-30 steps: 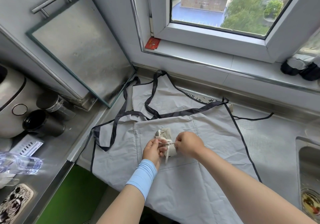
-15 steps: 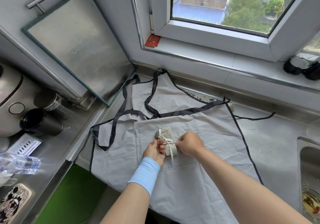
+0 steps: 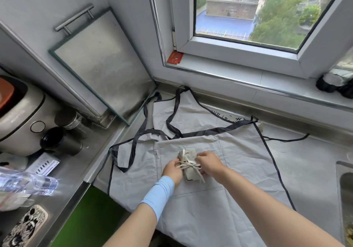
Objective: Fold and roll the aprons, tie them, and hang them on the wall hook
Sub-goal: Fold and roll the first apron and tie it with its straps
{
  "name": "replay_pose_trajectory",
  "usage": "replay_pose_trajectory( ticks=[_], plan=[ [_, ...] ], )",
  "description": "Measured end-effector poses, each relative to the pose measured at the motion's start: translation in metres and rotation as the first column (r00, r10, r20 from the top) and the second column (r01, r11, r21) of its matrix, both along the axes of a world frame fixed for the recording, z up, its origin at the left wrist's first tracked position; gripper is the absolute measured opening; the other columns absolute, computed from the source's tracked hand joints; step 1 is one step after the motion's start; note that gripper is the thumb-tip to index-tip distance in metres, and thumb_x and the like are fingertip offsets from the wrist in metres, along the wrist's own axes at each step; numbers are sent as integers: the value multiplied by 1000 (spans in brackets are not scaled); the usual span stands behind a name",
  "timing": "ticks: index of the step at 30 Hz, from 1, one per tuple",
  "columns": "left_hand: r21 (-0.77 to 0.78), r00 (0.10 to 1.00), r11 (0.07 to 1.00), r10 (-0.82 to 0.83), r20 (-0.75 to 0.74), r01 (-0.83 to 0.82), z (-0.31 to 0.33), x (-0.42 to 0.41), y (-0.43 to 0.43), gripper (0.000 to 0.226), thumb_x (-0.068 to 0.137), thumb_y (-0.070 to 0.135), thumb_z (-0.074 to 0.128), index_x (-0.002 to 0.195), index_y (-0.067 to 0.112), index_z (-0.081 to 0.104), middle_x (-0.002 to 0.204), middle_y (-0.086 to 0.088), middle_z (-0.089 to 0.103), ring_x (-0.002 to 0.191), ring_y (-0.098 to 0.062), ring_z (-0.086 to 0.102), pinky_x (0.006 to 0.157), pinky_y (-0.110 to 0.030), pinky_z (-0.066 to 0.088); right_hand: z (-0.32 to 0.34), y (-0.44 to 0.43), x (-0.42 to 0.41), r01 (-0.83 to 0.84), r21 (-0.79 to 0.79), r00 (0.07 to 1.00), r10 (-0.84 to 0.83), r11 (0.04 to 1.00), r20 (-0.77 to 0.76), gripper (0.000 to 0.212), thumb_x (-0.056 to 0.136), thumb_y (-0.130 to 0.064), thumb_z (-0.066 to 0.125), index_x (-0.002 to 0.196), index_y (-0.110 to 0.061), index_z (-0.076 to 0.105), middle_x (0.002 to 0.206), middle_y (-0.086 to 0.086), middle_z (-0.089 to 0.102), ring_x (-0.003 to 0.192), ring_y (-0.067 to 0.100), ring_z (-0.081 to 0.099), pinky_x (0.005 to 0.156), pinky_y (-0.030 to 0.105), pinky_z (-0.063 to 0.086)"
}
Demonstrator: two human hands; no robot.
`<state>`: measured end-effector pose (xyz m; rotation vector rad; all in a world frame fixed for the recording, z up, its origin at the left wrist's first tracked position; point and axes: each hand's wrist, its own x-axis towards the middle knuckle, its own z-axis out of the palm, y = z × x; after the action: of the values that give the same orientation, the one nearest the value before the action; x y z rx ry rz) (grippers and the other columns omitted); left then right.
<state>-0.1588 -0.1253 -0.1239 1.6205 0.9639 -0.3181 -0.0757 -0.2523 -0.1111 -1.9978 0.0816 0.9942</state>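
Grey apron [image 3: 238, 204] — thin matt cloth, creased, dark woven trim. Rolled apron [image 3: 188, 163] — coarse cream cloth, cord tie. Counter [image 3: 313, 157] brushed steel, dull sheen. Leaning panel [image 3: 103, 65] smudged glass. Bottle [image 3: 24, 182] clear glossy plastic.

The fingertips of the left hand [image 3: 172, 170] and the right hand [image 3: 209, 162] are tucked out of sight against the rolled apron [image 3: 188, 174], so just where each pinches the tie cord [image 3: 189, 166] cannot be made out. The grey apron [image 3: 238, 161] runs under both forearms and off the bottom edge, and half covers an unreadable lettered strip [image 3: 229, 117]. The plastic bottle [image 3: 28, 182] is blurred and cut by the left edge; the right edge cuts the sink [image 3: 343, 189].
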Motion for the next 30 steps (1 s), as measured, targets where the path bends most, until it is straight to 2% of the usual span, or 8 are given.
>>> replay_pose_trajectory(
  ticks=[4, 7, 10, 14, 17, 19, 23, 30],
  plan=[
    [-193, 988, 980, 72, 137, -45, 23, 4, 1, 48, 76, -1, 66, 121, 11, 60, 107, -2, 70, 95, -17, 64, 83, -30, 50, 19, -2, 0, 61, 127, 988, -41, 990, -148, 8, 91, -10, 59, 88, -12, 66, 72, 4, 63, 49, 16, 58, 50, 26, 49],
    [-308, 985, 951, 81, 155, -29, 43, 13, 7, 54, 77, 8, 66, 125, 33, 56, 113, -1, 69, 100, -22, 65, 77, -37, 55, 43, 0, 6, 163, 302, 960, -81, 939, -267, 9, 92, -7, 59, 98, -10, 64, 80, 8, 70, 61, 22, 66, 60, 34, 57],
    [-274, 973, 962, 51, 225, 12, 74, 26, 15, 44, 89, 3, 61, 121, 33, 55, 109, -1, 67, 96, -21, 64, 84, -43, 55, 77, 9, 22, 169, 337, 965, -87, 926, -246, 7, 91, -8, 60, 97, -10, 62, 83, 7, 70, 70, 24, 68, 78, 44, 59],
    [-128, 942, 982, -93, 323, 140, 122, 48, 42, 41, 88, 10, 65, 122, 32, 56, 113, -5, 66, 101, -26, 65, 78, -43, 59, 125, 26, 49, 31, 216, 998, -41, 976, 41, 44, 83, -15, 66, 126, -18, 54, 120, 0, 62, 102, 21, 65, 89, 40, 53],
    [-24, 915, 975, -200, 350, 222, 164, 68, 69, 43, 83, 13, 71, 120, 28, 56, 115, -11, 65, 97, -25, 65, 75, -42, 59, 177, 36, 67, -89, 169, 901, 7, 982, 434, 69, 81, -9, 60, 146, -24, 40, 140, -3, 47, 129, 15, 46, 110, 37, 39],
    [12, 896, 970, -230, 379, 244, 193, 81, 86, 40, 85, 11, 70, 119, 24, 53, 115, -10, 64, 99, -25, 64, 78, -39, 59, 213, 47, 79, -216, 130, 787, 94, 968, 610, 55, 84, -12, 54, 138, -27, 54, 139, -8, 51, 125, 6, 47, 110, 31, 38],
    [61, 832, 947, -308, 461, 316, 253, 101, 118, 41, 82, 16, 74, 119, 16, 56, 107, -8, 67, 92, -18, 65, 75, -29, 58, 275, 83, 98, -336, 44, 711, 222, 941, 667, 30, 88, -28, 55, 112, -31, 73, 117, -14, 69, 107, 7, 62, 97, 30, 49],
    [133, 699, 934, -339, 630, 332, 356, 134, 181, 37, 78, 25, 71, 111, 9, 67, 85, -4, 72, 78, -18, 67, 95, -47, 52, 374, 145, 124, -318, 97, 628, 133, 943, 767, 27, 91, -45, 62, 95, -22, 76, 85, -8, 72, 79, 9, 64, 75, 29, 49]
  ],
)
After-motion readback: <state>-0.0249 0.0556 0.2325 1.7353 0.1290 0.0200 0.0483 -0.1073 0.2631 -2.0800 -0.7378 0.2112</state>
